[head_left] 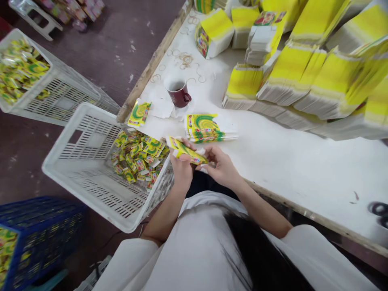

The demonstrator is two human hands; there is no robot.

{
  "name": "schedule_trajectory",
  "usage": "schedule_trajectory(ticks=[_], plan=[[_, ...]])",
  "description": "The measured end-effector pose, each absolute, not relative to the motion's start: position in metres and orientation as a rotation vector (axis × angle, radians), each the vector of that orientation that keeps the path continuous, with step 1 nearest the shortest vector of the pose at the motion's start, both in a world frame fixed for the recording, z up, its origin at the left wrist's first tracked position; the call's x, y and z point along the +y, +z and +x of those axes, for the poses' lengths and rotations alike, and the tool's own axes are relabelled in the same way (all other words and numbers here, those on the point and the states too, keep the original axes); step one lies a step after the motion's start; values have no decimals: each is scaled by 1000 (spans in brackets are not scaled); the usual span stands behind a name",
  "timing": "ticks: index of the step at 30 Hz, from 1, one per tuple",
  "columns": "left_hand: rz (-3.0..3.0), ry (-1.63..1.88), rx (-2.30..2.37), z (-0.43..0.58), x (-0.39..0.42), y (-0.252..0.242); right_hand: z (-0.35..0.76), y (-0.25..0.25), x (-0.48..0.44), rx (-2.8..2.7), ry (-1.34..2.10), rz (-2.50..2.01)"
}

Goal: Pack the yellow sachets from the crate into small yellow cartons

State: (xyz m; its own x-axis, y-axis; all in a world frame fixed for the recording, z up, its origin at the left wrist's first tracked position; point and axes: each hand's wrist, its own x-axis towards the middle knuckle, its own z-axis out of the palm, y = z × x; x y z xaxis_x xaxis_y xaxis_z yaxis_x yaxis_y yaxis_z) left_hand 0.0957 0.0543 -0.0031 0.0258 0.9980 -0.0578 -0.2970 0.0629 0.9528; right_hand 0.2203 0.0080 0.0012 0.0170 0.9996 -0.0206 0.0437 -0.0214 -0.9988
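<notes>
Between my hands is a yellow and green printed carton (188, 150), held just off the table's front edge. My left hand (182, 165) grips its left end with the thumb on top. At the other end, my right hand (218, 162) pinches a white flap with thumb and fingers. Behind my hands on the table lies a stack of flat printed cartons (204, 127). A single flat carton (139, 113) rests at the table's left corner. Left of my hands, a white plastic crate (87, 178) holds a heap of small filled cartons (141, 155).
A maroon mug (179, 93) stands near the carton stack, with loose rubber bands (185, 60) behind it. Bundles of yellow cartons (306, 76) fill the back right. Another white crate (60, 93) and a blue crate (45, 238) stand left. Black scissor handles (378, 209) show far right.
</notes>
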Motion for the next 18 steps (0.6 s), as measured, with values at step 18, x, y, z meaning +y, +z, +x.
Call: schedule_trajectory(ticks=[18], plan=[[1689,530,895,39,65,17,254,5,5,-1971,300,-1226]])
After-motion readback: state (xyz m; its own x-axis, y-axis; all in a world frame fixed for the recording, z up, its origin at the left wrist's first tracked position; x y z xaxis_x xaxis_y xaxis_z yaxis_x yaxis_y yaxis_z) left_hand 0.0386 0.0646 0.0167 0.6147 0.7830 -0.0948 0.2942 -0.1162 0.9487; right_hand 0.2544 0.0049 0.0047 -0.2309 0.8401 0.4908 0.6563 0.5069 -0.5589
